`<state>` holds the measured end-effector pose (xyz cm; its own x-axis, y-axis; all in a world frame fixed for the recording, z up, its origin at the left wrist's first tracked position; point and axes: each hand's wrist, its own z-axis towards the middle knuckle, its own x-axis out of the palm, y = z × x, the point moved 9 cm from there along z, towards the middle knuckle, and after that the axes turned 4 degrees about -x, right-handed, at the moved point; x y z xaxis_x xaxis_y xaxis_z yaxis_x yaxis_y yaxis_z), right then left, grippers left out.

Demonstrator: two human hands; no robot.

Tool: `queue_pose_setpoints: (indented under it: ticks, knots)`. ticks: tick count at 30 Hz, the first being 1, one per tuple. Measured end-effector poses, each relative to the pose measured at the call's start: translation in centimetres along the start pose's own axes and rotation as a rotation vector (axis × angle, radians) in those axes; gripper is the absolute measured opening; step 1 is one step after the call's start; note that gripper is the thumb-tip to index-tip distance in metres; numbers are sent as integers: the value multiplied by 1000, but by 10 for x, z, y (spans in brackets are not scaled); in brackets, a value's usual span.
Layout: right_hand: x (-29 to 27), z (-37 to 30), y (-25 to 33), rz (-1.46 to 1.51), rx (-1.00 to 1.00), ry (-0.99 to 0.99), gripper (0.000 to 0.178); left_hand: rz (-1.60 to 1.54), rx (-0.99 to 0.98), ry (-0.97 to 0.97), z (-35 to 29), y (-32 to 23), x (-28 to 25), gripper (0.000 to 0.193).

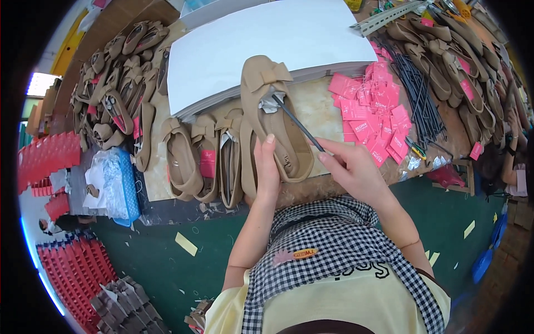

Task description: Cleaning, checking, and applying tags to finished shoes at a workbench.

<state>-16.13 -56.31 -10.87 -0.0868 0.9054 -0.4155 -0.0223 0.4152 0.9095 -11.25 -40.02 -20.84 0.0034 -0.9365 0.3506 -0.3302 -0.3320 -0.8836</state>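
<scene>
A tan flat shoe with a bow on its toe is tilted up over the table's front edge, its opening facing me. My left hand grips it along the left side near the heel. In my right hand, thumb and fingers are closed on the outer end of a thin dark rod. The rod's other end reaches into the toe, against crumpled whitish paper. Just left of the held shoe stand several matching shoes in a row, one with a pink tag.
A white paper stack lies behind the shoe. To the right are pink tags, dark rods, yellow-handled cutters and a shoe pile. Another shoe pile and a blue dotted tray are at left.
</scene>
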Motion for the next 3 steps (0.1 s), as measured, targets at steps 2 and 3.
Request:
queue_pose_setpoints:
  ticks: [2,3]
  knots:
    - [5,7,-1,-20,32,28,31,29,13,10,-1,2,-7,54]
    - [7,6,1,-24,33,31,31,71,45,13,-2,0,-9,55]
